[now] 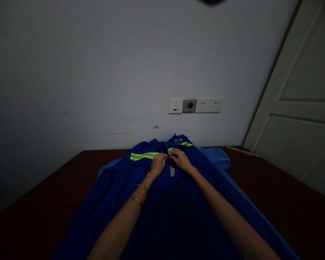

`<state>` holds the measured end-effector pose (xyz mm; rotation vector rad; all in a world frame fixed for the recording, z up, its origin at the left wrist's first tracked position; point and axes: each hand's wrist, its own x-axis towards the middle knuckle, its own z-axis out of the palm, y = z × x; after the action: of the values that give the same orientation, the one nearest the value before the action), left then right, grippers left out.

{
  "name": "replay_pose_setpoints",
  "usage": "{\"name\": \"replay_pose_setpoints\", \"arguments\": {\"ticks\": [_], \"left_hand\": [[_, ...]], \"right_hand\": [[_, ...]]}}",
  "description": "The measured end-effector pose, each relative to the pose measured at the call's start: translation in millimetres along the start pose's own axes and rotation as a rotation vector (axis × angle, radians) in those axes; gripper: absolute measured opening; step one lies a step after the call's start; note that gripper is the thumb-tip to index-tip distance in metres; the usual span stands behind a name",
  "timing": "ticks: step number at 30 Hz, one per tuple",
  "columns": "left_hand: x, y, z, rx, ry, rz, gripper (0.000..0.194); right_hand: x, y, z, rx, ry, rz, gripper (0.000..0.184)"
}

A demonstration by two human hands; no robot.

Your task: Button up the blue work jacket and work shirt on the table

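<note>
A dark blue jacket (130, 177) with yellow-green reflective stripes lies spread out, its collar toward the wall. My left hand (159, 164) pinches the front opening just below the collar, by the chest stripe (144, 156). Close against it, my right hand (179, 159) pinches the other side of the same opening. The fingertips of both hands nearly meet, and the small part between them is hidden. Beneath the jacket, a lighter blue garment (218, 157) shows at the right and a little at the left.
The garments rest on a dark red-brown tabletop (262, 180). A pale wall (119, 79) rises behind it, with a row of sockets and switch plates (208, 105). At the right stands a panelled white door (300, 108). A thin strip (241, 150) lies near the back right edge.
</note>
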<state>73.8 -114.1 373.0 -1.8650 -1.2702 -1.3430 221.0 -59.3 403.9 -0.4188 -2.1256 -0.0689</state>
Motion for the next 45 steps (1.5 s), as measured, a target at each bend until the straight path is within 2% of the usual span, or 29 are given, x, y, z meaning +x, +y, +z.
{"name": "replay_pose_setpoints", "arguments": {"ticks": [8, 12, 16, 21, 24, 27, 30, 34, 40, 45], "left_hand": [[0.9, 1.2, -0.6, -0.041, 0.077, 0.094, 0.019], [1.9, 3.3, -1.4, -0.077, 0.087, 0.074, 0.019], [4.0, 6.5, -0.4, -0.137, 0.084, -0.037, 0.019], [10.2, 9.5, 3.7, -0.311, 0.066, -0.274, 0.018], [18.2, 8.0, 0.7, -0.445, -0.003, -0.427, 0.018], [27.6, 3.8, -8.7, -0.533, -0.134, -0.562, 0.014], [34.4, 1.9, -20.0, -0.411, -0.241, -0.586, 0.034], [36.2, 8.7, -26.1, -0.208, -0.299, -0.614, 0.038], [31.0, 18.9, -17.6, -0.344, -0.255, -0.691, 0.037], [28.8, 18.9, -10.2, -0.326, -0.223, -0.705, 0.038]], "right_hand": [[-1.2, -1.1, -5.2, -0.064, 0.012, -0.084, 0.003], [-3.3, -3.6, -6.0, -0.090, 0.019, -0.115, 0.004], [-6.0, -8.4, -5.3, -0.147, 0.045, -0.121, 0.008], [-7.8, -11.3, -5.1, -0.247, 0.066, -0.117, 0.010], [-8.3, -12.4, -6.7, -0.328, 0.049, -0.118, 0.012], [-8.7, -13.9, -8.1, -0.404, 0.027, -0.138, 0.012], [-8.5, -15.1, -7.8, -0.474, 0.022, -0.151, 0.013], [-8.0, -15.9, -6.1, -0.554, 0.017, -0.151, 0.015], [-9.8, -19.7, -6.0, -0.626, 0.005, -0.189, 0.017], [-10.9, -19.7, -4.6, -0.691, -0.009, -0.214, 0.019]]}}
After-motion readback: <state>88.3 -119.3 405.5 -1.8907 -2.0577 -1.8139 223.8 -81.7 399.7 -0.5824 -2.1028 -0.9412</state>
